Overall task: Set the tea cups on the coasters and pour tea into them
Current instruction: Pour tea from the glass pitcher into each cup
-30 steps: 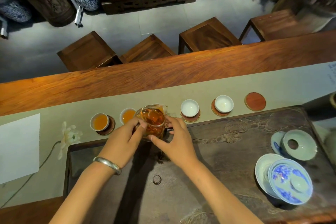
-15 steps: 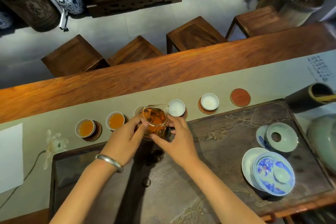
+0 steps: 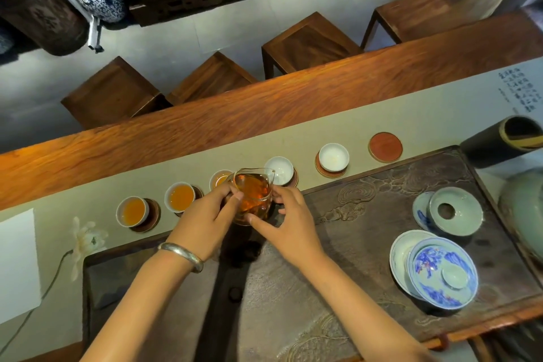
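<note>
A glass pitcher of amber tea is held between my left hand and my right hand, above the row of white cups on round coasters. Two cups at the left hold tea. A third cup with tea is half hidden behind the pitcher. The pitcher's spout reaches over the fourth cup, which looks empty. A fifth cup is empty too. One red coaster at the right end carries no cup.
A dark carved tea tray lies under my arms. On its right stand a blue-and-white lidded bowl and a celadon strainer on a saucer. A dark tube and a green vessel sit far right. Wooden stools stand beyond the table.
Both hands have carried the pitcher to the right along the row, from the third cup to the fourth. The view has shifted right as well.
</note>
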The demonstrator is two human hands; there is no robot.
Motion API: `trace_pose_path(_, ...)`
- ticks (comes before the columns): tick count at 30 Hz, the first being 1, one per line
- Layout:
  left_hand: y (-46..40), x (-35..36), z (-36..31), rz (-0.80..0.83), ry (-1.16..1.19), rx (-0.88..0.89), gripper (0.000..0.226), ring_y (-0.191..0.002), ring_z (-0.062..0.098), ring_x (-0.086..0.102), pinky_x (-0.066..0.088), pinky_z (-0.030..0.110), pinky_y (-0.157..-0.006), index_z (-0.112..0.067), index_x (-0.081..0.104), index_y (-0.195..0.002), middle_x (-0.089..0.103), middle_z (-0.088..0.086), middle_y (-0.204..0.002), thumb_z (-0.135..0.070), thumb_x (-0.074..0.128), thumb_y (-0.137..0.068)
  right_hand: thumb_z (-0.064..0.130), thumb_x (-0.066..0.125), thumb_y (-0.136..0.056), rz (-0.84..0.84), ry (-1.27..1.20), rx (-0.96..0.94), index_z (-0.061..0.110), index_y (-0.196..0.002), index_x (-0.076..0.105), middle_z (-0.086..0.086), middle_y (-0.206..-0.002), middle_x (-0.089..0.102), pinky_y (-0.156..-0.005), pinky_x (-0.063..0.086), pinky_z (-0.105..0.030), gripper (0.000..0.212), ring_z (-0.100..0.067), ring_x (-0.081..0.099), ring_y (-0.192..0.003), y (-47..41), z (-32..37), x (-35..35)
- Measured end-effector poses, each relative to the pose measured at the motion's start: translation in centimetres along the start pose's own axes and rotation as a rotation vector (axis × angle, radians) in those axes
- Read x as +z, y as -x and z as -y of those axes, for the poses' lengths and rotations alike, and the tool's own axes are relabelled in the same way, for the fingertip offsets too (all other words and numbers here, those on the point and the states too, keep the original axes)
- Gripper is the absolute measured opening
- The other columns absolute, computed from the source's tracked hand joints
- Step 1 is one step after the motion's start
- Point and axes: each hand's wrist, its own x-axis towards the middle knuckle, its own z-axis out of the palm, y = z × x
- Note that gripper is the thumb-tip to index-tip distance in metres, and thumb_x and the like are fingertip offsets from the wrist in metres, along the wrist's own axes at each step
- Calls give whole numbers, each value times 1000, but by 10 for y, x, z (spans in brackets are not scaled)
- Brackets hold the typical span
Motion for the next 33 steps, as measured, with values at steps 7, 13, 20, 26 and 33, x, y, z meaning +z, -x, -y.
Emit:
trace_pose_path(7, -3, -2, -1, 13, -26, 6, 19, -62, 9, 55, 41, 28, -57, -34, 50, -78, 55, -9, -66, -35, 41, -94, 66, 64, -67, 7, -12, 12, 35, -134, 45, 17, -121, 44, -93, 44, -15, 76, 4, 47, -112, -1, -1, 3)
trace_pose_path(13, -4, -2, -1, 22, -53, -7, 21, -64, 10, 56, 44, 29, -59, -26, 54, -85, 58, -6, -69, -38, 39, -94, 66, 64, -68, 11, -6, 22, 33, -134, 46, 15, -123, 45, -94, 45, -19, 76, 2, 48, -113, -1, -2, 4)
trace_pose_path(20, -4, -2, 0, 14, -59, -5, 19, -62, 9, 56, 44, 28, -58, -28, 54, -85, 57, -8, -67, -36, 40, -94, 67, 63, -67, 11, -14, 14, 34, -134, 46, 15, -124, 45, -91, 43, -14, 76, 4, 47, -114, -1, -2, 4)
trace_pose_path(26, -5, -4, -2, 18, -57, -16, 24, -64, 15, 57, 47, 36, -63, -21, 55, -86, 59, -2, -68, -38, 40, -94, 67, 63, -67, 5, -10, 9, 34, -133, 47, 19, -120, 44, -88, 41, -10, 75, 8, 46, -111, -2, -2, 5)
trace_pose_path(33, -5, -5, -3, 22, -57, -21, 24, -68, 14, 60, 50, 37, -67, -22, 56, -88, 62, -1, -74, -38, 39, -94, 66, 64, -68, 9, -17, 15, 38, -132, 45, 21, -118, 42, -85, 40, -7, 73, 10, 46, -110, -2, -2, 5)
